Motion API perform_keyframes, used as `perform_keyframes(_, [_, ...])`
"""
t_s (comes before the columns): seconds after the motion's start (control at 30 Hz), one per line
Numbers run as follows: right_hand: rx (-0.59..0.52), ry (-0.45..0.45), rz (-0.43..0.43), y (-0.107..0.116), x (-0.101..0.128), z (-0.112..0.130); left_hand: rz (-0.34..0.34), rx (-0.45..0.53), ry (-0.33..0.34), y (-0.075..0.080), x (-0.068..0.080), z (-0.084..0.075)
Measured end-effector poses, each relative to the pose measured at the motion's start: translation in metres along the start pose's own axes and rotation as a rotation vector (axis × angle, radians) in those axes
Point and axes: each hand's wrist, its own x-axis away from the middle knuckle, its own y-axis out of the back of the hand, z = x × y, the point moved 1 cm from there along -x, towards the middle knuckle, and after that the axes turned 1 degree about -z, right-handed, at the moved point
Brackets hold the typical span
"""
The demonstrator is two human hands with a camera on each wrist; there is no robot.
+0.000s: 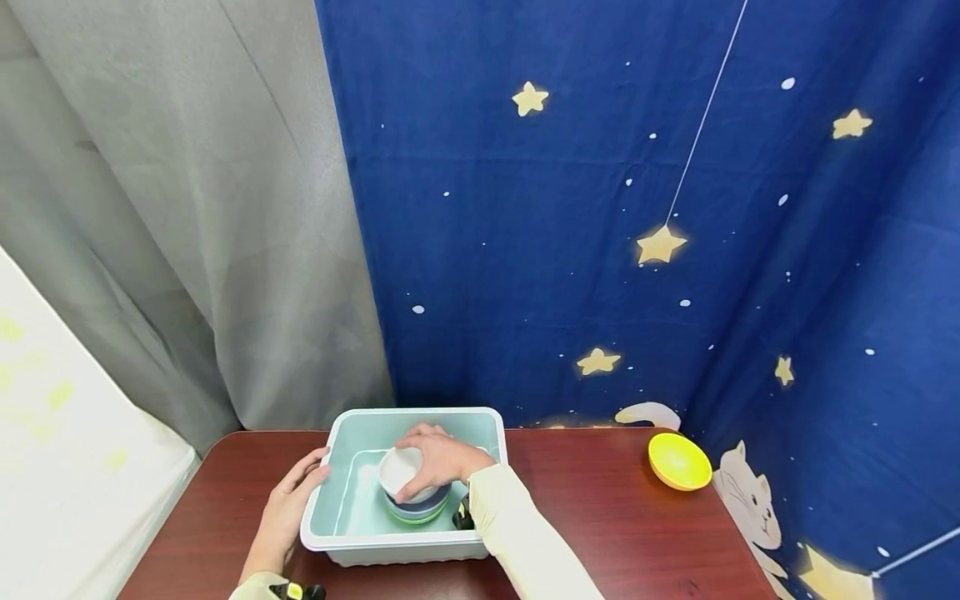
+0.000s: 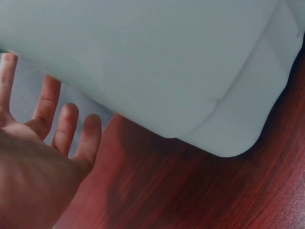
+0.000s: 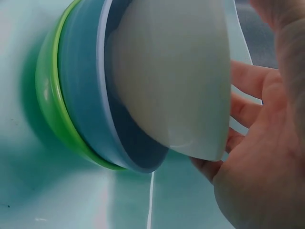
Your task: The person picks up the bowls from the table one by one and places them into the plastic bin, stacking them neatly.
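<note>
Left hand: the person's left hand (image 1: 288, 504) lies nearest the viewer, at the left outer wall of a pale green tub. Its fingers are straight and spread, touching the tub's side. It holds nothing. The left wrist view shows the open palm (image 2: 43, 162) just beside the tub's rounded corner.

Right hand: the right hand (image 1: 438, 457) reaches into the tub from above, in a pale yellow sleeve (image 1: 517, 533). Its fingers curl over a white bowl and grip it by the rim. The right wrist view shows the fingers (image 3: 248, 90) wrapped behind the bowl's far edge.

White bowl: the white bowl (image 1: 401, 471) is inside the tub, tilted, its lower part sitting in the top of a stack of bowls. In the right wrist view its outer surface (image 3: 176, 81) leans against the stack.

Stack: a blue bowl (image 3: 81, 81) sits nested in a green bowl (image 3: 50, 102), both on the tub floor.

Tub: the tub (image 1: 405, 550) stands on the table, near its front edge, left of centre.

Table: the table (image 1: 622, 533) is dark red wood.

Yellow bowl: a yellow bowl (image 1: 678, 461) sits alone toward the table's far right, well apart from the tub.

Backdrop: behind the table hangs a dark blue cloth (image 1: 600, 208) with yellow stars and a white cat. A grey curtain (image 1: 210, 208) hangs to its left.
</note>
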Motion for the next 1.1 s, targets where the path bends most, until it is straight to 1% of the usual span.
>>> perform_keyframes(0.13, [0.009,-0.011,0.015,-0.0015,-0.0002,-0.0016,0.002,-0.014,0.011,0.0006,-0.0008,0.0013])
perform_keyframes(0.3, [0.053,-0.018,0.033,-0.0038,-0.0013,-0.0024,0.014,-0.026,0.026,0.0023,-0.0033,0.0002])
perform_keyframes(0.4, [0.063,-0.029,0.047,-0.0051,-0.0011,-0.0025,0.012,-0.025,0.019,0.0022,-0.0025,0.0000])
perform_keyframes(0.53, [0.044,-0.047,0.063,-0.0066,-0.0002,-0.0032,0.012,-0.017,0.015,0.0019,-0.0019,0.0016])
perform_keyframes(0.7, [0.020,-0.050,0.074,-0.0065,0.0007,-0.0033,0.015,-0.003,0.016,0.0009,-0.0012,0.0025])
perform_keyframes(0.87, [0.012,-0.043,0.066,-0.0061,0.0008,-0.0032,0.014,0.003,0.009,-0.0005,-0.0005,0.0017])
perform_keyframes(1.1, [0.018,-0.046,0.032,-0.0043,0.0003,-0.0026,0.006,0.007,-0.014,-0.0017,0.0001,-0.0004])
